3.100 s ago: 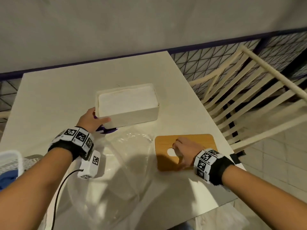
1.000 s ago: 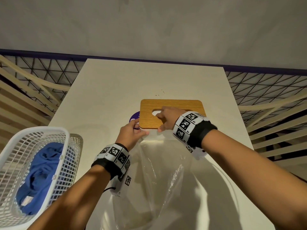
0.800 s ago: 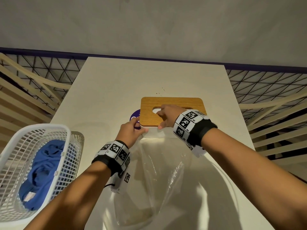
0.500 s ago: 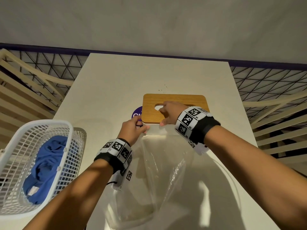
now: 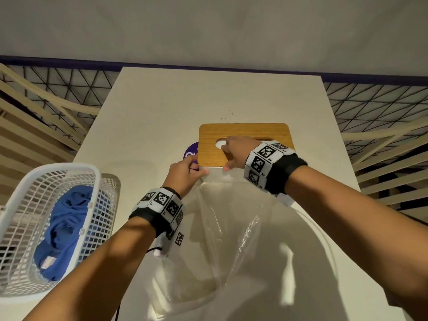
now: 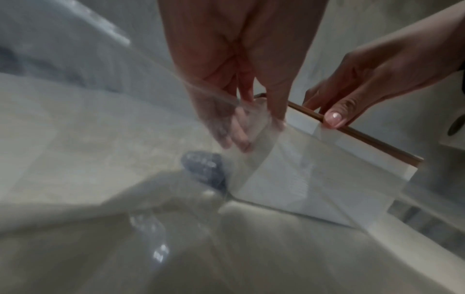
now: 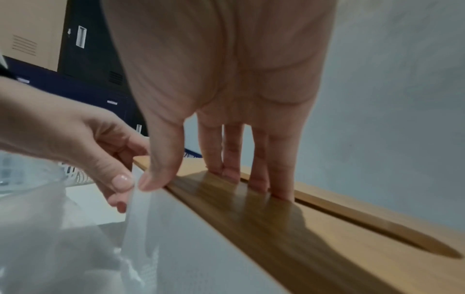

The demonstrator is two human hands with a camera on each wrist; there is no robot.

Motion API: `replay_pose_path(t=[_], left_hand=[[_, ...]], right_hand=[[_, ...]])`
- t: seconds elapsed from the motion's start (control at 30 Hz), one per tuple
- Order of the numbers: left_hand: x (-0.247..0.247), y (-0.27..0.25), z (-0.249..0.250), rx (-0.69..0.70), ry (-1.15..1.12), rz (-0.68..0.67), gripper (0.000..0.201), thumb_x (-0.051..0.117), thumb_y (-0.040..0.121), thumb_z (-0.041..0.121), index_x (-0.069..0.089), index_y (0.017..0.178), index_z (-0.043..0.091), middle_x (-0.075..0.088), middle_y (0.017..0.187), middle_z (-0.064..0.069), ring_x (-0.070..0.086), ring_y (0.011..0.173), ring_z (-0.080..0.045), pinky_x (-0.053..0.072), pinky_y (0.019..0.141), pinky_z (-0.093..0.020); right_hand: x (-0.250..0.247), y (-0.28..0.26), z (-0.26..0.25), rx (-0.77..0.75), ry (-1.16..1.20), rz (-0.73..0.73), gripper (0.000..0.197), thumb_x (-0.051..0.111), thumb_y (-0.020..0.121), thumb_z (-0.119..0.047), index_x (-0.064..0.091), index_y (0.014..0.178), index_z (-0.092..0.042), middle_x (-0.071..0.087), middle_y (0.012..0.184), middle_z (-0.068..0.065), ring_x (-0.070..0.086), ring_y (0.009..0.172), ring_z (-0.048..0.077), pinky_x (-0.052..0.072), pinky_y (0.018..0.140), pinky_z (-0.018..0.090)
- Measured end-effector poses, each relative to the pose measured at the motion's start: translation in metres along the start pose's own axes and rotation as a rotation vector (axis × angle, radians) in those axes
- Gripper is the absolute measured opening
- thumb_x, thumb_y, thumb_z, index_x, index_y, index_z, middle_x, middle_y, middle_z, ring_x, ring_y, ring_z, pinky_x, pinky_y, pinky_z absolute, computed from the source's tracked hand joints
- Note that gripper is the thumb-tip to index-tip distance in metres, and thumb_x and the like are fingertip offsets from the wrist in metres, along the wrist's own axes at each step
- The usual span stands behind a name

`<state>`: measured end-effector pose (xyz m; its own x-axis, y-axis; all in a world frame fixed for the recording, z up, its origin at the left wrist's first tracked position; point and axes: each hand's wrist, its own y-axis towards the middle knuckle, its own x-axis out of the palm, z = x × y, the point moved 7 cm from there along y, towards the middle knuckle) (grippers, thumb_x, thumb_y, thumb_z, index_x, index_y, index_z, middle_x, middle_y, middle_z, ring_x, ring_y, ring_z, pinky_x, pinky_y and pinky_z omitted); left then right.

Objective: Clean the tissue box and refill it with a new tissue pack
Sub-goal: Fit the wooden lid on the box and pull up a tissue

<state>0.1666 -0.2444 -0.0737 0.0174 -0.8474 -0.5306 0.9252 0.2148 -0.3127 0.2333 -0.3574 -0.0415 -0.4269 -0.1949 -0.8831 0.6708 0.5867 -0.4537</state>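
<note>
The white tissue box [image 5: 215, 177] stands mid-table with its wooden lid [image 5: 254, 133] on top. My left hand [image 5: 196, 169] grips the box's near-left corner, thumb on the front wall. My right hand [image 5: 228, 156] lies on the lid. In the right wrist view its straight fingers [image 7: 259, 179] press the lid [image 7: 327, 228] beside the slot, and its thumb sits on the near edge. A clear plastic wrapper [image 5: 220, 239] lies in front of the box, against its front wall. In the left wrist view this film covers my left hand [image 6: 254, 127] at the box [image 6: 314, 179].
A white mesh basket [image 5: 58, 167] holding a blue cloth [image 5: 64, 223] sits at the table's left front edge. A purple round label [image 5: 190, 152] lies left of the box. Slatted chair frames [image 5: 382, 140] flank the white table [image 5: 150, 112], which ends at a wall.
Three seconds ago the box stood open and the lid lay on the table under my right hand. The lid now sits on the box. Both hands have barely moved in the last second.
</note>
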Motion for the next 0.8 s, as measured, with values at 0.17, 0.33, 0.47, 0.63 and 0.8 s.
replay_pose_path(t=[0.17, 0.33, 0.47, 0.63, 0.8], left_hand=[[-0.01, -0.009, 0.04, 0.144, 0.187, -0.031, 0.051, 0.059, 0.087, 0.021, 0.043, 0.134, 0.01, 0.056, 0.1, 0.007, 0.054, 0.092, -0.003, 0.038, 0.076, -0.003], [0.029, 0.014, 0.078, 0.317, 0.572, -0.074, 0.086, 0.051, 0.084, 0.056, 0.013, 0.149, 0.014, 0.005, 0.159, -0.003, 0.002, 0.147, -0.024, 0.009, 0.118, -0.039], [0.056, 0.045, 0.079, 0.215, 0.8, -0.128, 0.102, 0.038, 0.075, 0.076, 0.0, 0.15, 0.019, -0.012, 0.159, -0.004, -0.015, 0.145, -0.032, -0.006, 0.118, -0.046], [0.06, 0.056, 0.065, 0.241, 0.858, -0.097, 0.111, 0.032, 0.067, 0.086, -0.003, 0.15, 0.021, -0.011, 0.159, -0.002, -0.014, 0.145, -0.032, -0.009, 0.119, -0.047], [0.062, 0.057, 0.064, 0.285, 0.865, -0.012, 0.12, 0.022, 0.053, 0.089, 0.005, 0.15, 0.019, -0.002, 0.16, -0.002, -0.008, 0.146, -0.032, -0.004, 0.119, -0.047]], right_hand=[[-0.018, -0.029, 0.039, 0.073, 0.309, 0.284, 0.043, 0.043, 0.096, -0.034, 0.048, 0.132, -0.012, 0.045, 0.135, 0.008, 0.044, 0.122, 0.025, 0.035, 0.099, 0.031], [-0.001, -0.053, 0.125, 0.317, 0.411, 0.37, 0.049, 0.024, 0.101, -0.027, 0.015, 0.147, -0.011, 0.01, 0.157, 0.005, 0.01, 0.144, 0.025, 0.008, 0.117, 0.034], [0.022, -0.041, 0.143, 0.317, 0.434, 0.276, 0.049, 0.018, 0.102, -0.029, 0.005, 0.148, -0.015, -0.002, 0.158, 0.002, -0.001, 0.145, 0.027, 0.004, 0.118, 0.04], [0.038, -0.036, 0.148, 0.265, 0.599, 0.399, 0.047, 0.019, 0.102, -0.028, 0.012, 0.147, -0.02, 0.007, 0.158, -0.005, 0.009, 0.145, 0.014, 0.005, 0.118, 0.038], [0.041, -0.03, 0.15, 0.248, 0.637, 0.449, 0.046, 0.019, 0.101, -0.023, 0.015, 0.147, -0.014, 0.011, 0.157, 0.001, 0.015, 0.143, 0.015, 0.014, 0.117, 0.037]])
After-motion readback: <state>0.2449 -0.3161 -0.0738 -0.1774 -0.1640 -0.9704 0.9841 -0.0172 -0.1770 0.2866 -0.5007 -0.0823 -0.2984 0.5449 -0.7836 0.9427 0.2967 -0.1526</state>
